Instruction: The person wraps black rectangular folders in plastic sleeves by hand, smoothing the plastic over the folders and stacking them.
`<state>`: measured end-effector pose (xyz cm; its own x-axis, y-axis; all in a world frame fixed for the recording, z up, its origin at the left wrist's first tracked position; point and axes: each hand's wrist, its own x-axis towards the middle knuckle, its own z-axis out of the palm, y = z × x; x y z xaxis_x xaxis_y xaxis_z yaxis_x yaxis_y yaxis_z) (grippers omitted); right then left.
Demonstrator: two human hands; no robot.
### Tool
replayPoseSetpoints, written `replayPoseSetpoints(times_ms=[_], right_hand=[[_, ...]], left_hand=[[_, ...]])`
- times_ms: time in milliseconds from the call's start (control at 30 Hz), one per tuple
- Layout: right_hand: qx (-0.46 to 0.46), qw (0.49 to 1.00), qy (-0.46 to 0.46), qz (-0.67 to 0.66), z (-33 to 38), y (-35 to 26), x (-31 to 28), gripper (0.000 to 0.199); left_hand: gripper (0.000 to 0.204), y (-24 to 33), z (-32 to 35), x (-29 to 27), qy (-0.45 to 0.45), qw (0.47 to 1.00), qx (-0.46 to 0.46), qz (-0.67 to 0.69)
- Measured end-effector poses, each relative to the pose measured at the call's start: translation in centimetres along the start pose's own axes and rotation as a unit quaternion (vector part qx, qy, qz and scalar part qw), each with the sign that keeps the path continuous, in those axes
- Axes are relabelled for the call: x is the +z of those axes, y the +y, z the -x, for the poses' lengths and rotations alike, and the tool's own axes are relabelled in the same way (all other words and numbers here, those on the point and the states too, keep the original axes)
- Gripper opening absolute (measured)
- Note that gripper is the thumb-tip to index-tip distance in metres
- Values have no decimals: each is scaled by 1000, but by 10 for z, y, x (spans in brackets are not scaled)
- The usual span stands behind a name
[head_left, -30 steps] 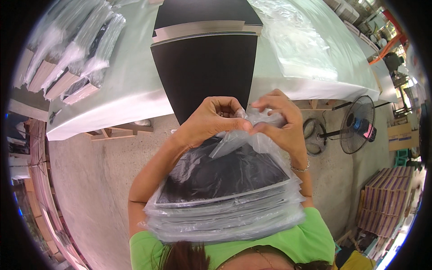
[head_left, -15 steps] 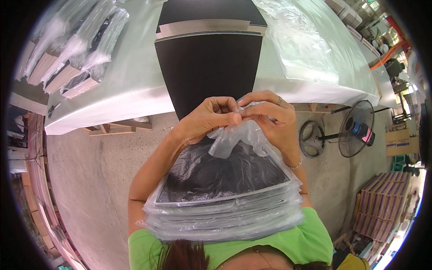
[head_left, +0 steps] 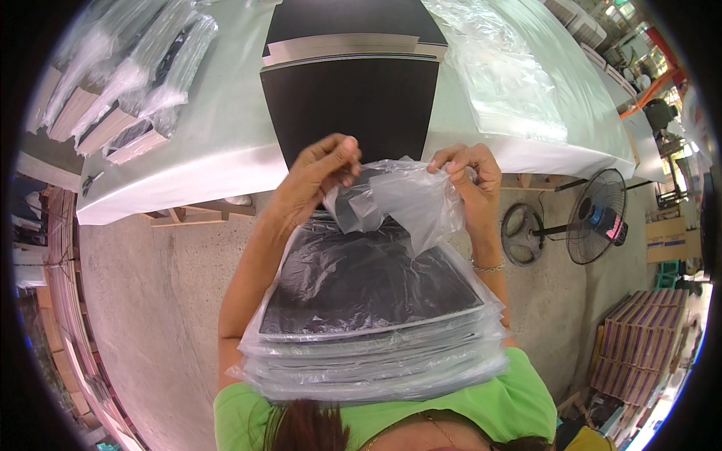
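Note:
A clear plastic bag (head_left: 391, 203) wraps a stack of black flat boards (head_left: 368, 289) that rests against my chest. My left hand (head_left: 320, 177) pinches the left side of the bag's loose mouth. My right hand (head_left: 470, 169) grips the right side of the mouth. The two hands are apart, and the bag's opening is stretched between them above the stack.
A white table (head_left: 218, 143) lies ahead with a black board (head_left: 350, 98) hanging over its edge, bagged stacks (head_left: 128, 83) at the left and loose clear bags (head_left: 511, 75) at the right. A floor fan (head_left: 594, 225) and stacked boxes (head_left: 639, 346) stand at the right.
My hands were together pinching the gathered bag top. They have moved apart, and the bag's mouth is now pulled open between them.

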<state>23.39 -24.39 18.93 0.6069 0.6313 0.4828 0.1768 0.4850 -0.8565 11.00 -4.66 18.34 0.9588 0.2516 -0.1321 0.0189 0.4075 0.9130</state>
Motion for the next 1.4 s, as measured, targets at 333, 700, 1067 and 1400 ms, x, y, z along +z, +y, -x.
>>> replayPoseSetpoints(times_ms=[333,700,1067,1400], right_hand=[[-17,982,-34,183,-4,-10,17,17],[-30,990,-28,134,1,-2,21,11],[73,997,9,28,8,9,1,15],[306,929,-208,-28,-11,-7,3,17]], left_hand=[[35,18,1,33,-144,975,-46,-162],[29,1,3,33,-165,984,-66,-14],[17,1,1,-4,74,995,60,-37],[17,7,10,24,-28,944,132,-302]])
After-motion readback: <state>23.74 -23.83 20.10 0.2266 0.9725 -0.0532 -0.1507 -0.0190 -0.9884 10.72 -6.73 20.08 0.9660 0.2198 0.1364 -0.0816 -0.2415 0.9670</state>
